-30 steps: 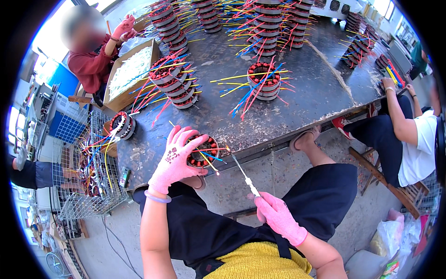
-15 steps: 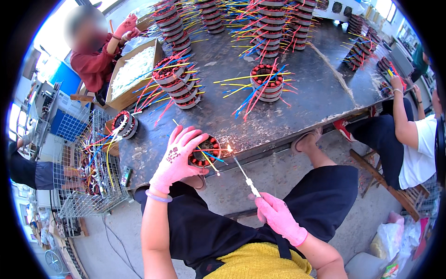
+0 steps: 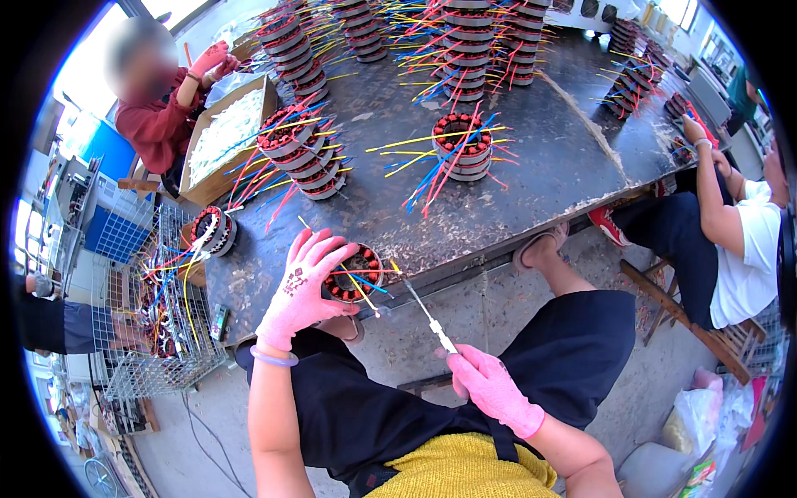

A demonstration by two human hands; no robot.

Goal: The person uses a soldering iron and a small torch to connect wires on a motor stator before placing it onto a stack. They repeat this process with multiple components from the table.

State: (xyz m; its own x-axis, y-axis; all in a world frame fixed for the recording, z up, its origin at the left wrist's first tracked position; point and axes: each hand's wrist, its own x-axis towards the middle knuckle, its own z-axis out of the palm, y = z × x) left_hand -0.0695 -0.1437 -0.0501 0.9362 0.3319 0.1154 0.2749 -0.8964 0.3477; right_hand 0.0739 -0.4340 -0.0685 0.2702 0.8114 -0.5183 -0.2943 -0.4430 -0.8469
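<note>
My left hand (image 3: 303,286), in a pink glove with a bracelet at the wrist, grips a ring-shaped motor stator (image 3: 339,290) by its left side at the table's front edge. Red windings line the ring, and red, blue and yellow wires stick out to the right. Held low on the right, a thin lighter wand (image 3: 438,330) with a white handle and metal stem is in my right hand (image 3: 491,388), also gloved in pink. A small orange flame (image 3: 396,267) burns at its tip, right by the red wire's end. The yellow wire's tip looks pale and rounded.
Stacked stators (image 3: 303,153) with loose wires stand across the dark table (image 3: 349,220); a short stack (image 3: 462,153) is at centre. A wire basket (image 3: 158,357) is at left. Co-workers sit far left, beside a cardboard box (image 3: 207,191), and at right on a wooden stool (image 3: 706,332).
The view has shifted slightly, moving the scene leftward. The bright flame has become smaller and more orange, and the wand's tip is nearer the red wire's end. Both hands keep their holds.
</note>
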